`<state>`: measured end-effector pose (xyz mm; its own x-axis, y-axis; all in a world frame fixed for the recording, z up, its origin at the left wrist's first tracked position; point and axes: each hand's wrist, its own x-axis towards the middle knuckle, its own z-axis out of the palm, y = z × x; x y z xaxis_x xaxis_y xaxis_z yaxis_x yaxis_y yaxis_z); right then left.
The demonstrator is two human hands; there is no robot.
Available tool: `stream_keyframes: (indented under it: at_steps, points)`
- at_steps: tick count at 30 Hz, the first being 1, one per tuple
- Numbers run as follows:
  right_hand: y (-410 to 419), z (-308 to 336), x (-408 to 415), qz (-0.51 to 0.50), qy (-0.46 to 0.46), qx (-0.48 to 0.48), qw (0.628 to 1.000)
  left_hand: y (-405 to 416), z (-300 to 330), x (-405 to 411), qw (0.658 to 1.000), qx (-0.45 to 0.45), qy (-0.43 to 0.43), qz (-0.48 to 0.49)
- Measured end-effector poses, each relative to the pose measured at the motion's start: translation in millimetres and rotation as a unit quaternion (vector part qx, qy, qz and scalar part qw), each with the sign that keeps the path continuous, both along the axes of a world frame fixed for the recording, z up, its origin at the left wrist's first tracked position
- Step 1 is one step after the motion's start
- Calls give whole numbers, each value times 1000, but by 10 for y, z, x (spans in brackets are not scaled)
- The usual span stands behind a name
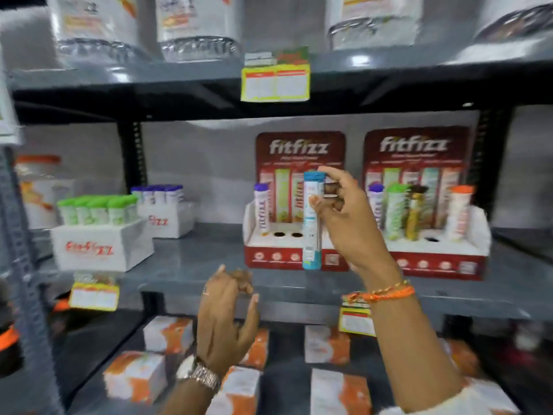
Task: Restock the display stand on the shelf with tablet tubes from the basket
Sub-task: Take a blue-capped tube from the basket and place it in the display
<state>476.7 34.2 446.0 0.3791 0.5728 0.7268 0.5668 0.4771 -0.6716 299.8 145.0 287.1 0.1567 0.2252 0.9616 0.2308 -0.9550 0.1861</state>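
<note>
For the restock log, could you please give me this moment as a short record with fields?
right hand: right hand holds blue-capped tube upright before left display stand
left hand: left hand empty, below shelf edge
left stand: one purple-capped tube, two open holes visible
right stand: right display stand, four tubes, one open hole
basket: not in view

tube in right hand: blue cap, white/blue body
left stand: red, white top
stand's lone tube: purple cap
shelf: grey
wristband: orange
</note>
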Motion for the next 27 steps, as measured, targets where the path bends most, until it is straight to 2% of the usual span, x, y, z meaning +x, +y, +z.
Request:
stream_keyframes:
  at_steps: [3,7,14,18,27]
  points:
    - [-251,181,425,-82,-4,12,997,24,159,442,1000,3,13,22]
    - [-557,304,928,-192,-34,-24,981,16,76,821,996,-40,42,64]
    - [-864,372,1588,-322,-74,-35,943,174,-294,988,991,22,83,106]
    - [-866,344,1864,-355,-88,-55,929,157,-312,1044,991,39,55,119]
    - [-747,179,2156,-339,-103,-92,930,147,-318,1129,992,49,-16,119]
